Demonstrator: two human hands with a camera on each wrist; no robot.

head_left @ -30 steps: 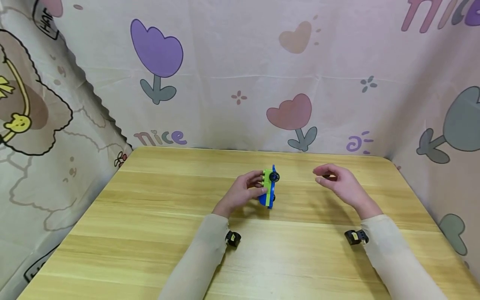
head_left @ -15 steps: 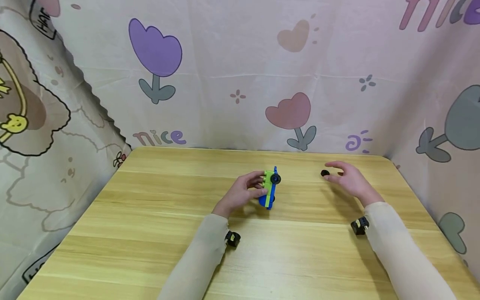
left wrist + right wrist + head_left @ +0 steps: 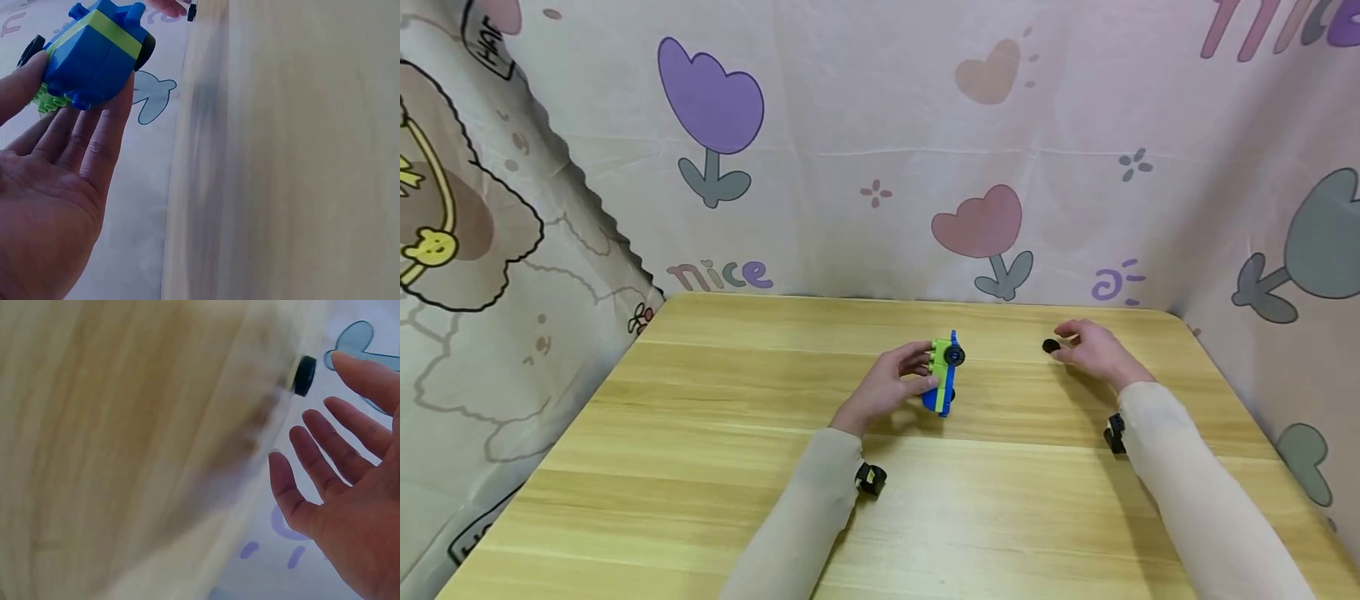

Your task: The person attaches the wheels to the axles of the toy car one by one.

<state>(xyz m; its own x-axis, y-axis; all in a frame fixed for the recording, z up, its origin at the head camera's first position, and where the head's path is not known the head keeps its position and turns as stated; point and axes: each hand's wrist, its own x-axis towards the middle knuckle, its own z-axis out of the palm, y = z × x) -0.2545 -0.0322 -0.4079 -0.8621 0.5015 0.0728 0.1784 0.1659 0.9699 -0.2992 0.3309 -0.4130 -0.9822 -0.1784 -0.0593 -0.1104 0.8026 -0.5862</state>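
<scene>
A toy car of blue and lime-green blocks [image 3: 941,379] is gripped by my left hand [image 3: 883,390], thumb on one side and fingers on the other. Black wheels [image 3: 954,355] show on its right side. In the left wrist view the car [image 3: 94,59] rests against the fingertips of that hand [image 3: 56,181]. A small black round piece [image 3: 1051,346] lies on the table just left of my right hand [image 3: 1097,354]. The right wrist view shows the black piece [image 3: 304,376] apart from the spread, slightly bent fingers of the right hand [image 3: 350,481], which holds nothing.
Both hands are over the wooden table [image 3: 700,467]. A printed cloth [image 3: 850,100] hangs behind the table's back edge and at both sides. Each wrist carries a small black camera, one at the left [image 3: 871,479] and one at the right [image 3: 1116,433].
My right hand has moved rightward from its earlier place, and the black piece now shows beside it on the table. My left hand with the car has shifted very slightly right.
</scene>
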